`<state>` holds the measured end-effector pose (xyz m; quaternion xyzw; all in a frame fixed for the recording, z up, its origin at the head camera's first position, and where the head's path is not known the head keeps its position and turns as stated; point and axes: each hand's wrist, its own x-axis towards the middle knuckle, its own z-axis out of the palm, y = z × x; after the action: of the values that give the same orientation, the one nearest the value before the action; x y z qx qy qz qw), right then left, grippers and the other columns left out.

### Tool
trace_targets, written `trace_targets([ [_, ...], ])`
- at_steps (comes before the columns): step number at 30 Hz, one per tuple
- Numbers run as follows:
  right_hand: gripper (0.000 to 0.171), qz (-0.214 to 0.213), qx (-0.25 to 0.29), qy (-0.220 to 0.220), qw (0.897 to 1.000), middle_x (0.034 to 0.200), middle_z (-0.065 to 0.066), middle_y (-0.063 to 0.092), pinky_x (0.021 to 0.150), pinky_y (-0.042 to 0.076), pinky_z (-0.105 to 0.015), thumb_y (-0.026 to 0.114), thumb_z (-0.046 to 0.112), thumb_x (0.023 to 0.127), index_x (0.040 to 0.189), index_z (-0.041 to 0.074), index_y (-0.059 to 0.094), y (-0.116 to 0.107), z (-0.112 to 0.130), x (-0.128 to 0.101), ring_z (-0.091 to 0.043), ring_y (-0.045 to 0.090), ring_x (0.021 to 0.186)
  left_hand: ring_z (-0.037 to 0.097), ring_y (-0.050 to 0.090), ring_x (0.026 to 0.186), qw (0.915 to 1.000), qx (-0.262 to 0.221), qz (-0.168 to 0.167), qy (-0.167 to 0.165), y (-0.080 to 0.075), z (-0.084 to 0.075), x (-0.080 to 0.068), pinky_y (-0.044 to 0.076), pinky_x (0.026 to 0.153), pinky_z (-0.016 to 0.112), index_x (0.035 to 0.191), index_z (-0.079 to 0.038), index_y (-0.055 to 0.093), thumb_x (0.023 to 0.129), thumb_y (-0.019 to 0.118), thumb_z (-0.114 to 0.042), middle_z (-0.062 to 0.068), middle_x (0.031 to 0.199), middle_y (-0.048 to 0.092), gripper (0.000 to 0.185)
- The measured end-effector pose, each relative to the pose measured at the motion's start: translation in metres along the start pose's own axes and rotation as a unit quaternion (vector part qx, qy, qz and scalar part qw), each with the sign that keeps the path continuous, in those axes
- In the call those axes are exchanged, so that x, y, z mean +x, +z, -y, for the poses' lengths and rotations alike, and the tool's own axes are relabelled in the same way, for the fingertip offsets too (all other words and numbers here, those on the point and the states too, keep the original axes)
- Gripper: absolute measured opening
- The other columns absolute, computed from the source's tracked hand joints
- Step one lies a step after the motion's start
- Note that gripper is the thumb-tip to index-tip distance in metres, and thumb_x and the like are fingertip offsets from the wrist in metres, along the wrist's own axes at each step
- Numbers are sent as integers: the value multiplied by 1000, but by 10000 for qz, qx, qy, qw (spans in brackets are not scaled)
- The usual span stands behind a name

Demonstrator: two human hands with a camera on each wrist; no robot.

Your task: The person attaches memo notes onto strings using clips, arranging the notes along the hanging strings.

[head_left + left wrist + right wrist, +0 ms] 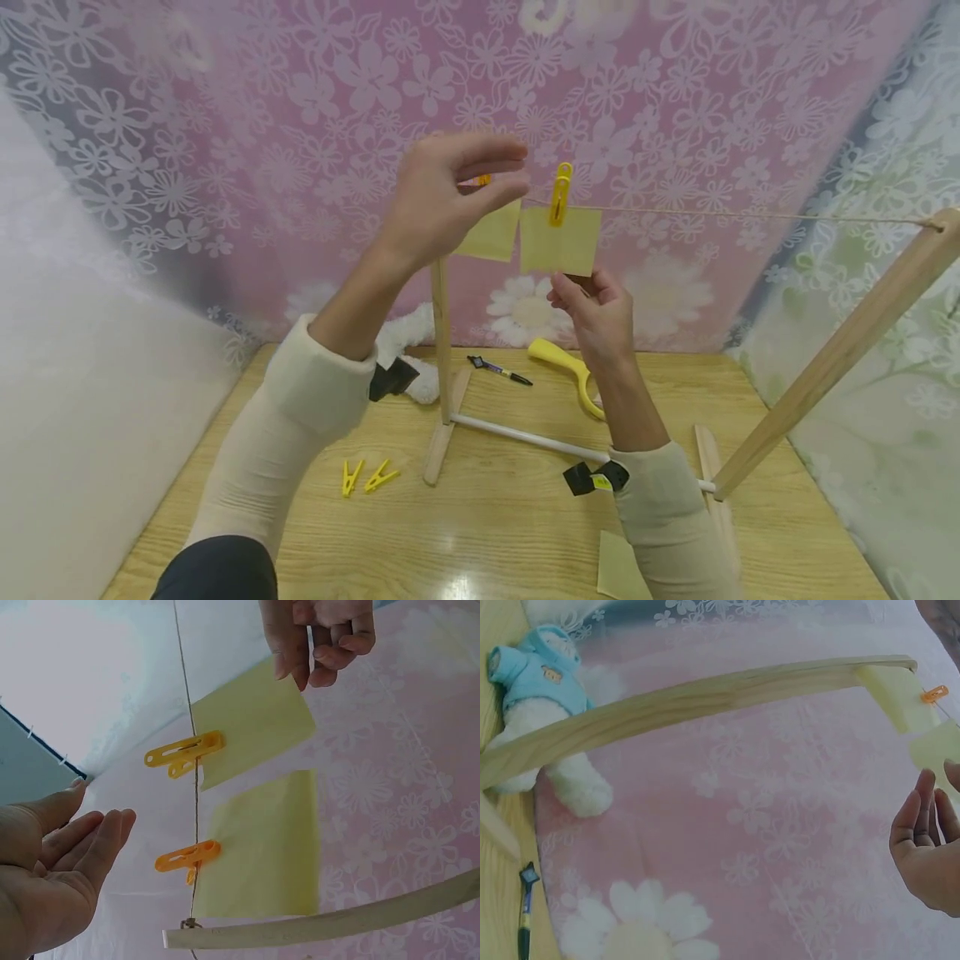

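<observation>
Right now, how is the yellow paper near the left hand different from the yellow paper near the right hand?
The square yellow paper by the left hand is half hidden behind that hand; the square yellow paper by the right hand shows in full. The first paper's orange plastic peg barely peeks out; the second paper's orange plastic peg is plain. The right hand reaches the second paper's bottom edge. Both hang from the thin string.

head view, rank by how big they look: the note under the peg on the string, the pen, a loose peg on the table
1. Note, clearly largest.
2. Pen.
3. Loose peg, though pen and peg look close, and the peg lies nearer the camera, so that order is unsure.
</observation>
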<state>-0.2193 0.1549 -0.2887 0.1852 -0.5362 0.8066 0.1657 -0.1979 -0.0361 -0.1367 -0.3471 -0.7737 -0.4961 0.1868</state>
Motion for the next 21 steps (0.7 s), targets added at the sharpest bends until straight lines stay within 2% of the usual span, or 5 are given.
trace_targets([
  [5, 20, 220, -672, 298, 9971, 89, -10, 57, 67, 50, -25, 64, 5, 80, 98, -1, 59, -18, -6, -12, -18, 57, 72, 22, 59, 96, 9957, -901, -68, 218, -10, 0, -37, 47, 79, 27, 105, 9, 58, 79, 62, 1, 19, 105, 59, 27],
  [8, 22, 467, -1030, 515, 9922, 90, -10, 56, 67, 50, -25, 63, 5, 80, 99, -4, 57, -32, -12, -24, -18, 57, 74, 24, 60, 92, 9925, -1200, 121, 177, -15, 22, -61, 48, 77, 31, 105, 9, 58, 79, 62, 2, 20, 104, 60, 27],
  [11, 26, 757, -1583, 763, 9815, 93, -12, 57, 69, 50, -25, 63, 6, 80, 103, -6, 55, -49, -20, -42, -17, 59, 77, 23, 61, 89, 9939, -1012, 360, -241, -20, 46, -86, 49, 75, 32, 106, 5, 59, 80, 62, -1, 17, 103, 61, 27],
  [16, 30, 1259, -2866, 1208, 9420, 98, -14, 59, 70, 50, -27, 65, 15, 80, 106, 1, 57, -80, -33, -79, -17, 60, 83, 21, 60, 90, 9881, -561, 567, -1317, -26, 88, -128, 49, 75, 30, 108, 1, 59, 82, 62, -10, 15, 105, 60, 28],
  [21, 33, 1748, -3683, 1402, 9023, 103, -10, 60, 70, 49, -26, 65, 21, 80, 108, 7, 57, -106, -45, -109, -20, 58, 85, 16, 58, 94, 9772, -117, 685, -2006, -28, 152, -172, 49, 75, 27, 108, -9, 61, 82, 63, -25, 7, 104, 61, 30],
])
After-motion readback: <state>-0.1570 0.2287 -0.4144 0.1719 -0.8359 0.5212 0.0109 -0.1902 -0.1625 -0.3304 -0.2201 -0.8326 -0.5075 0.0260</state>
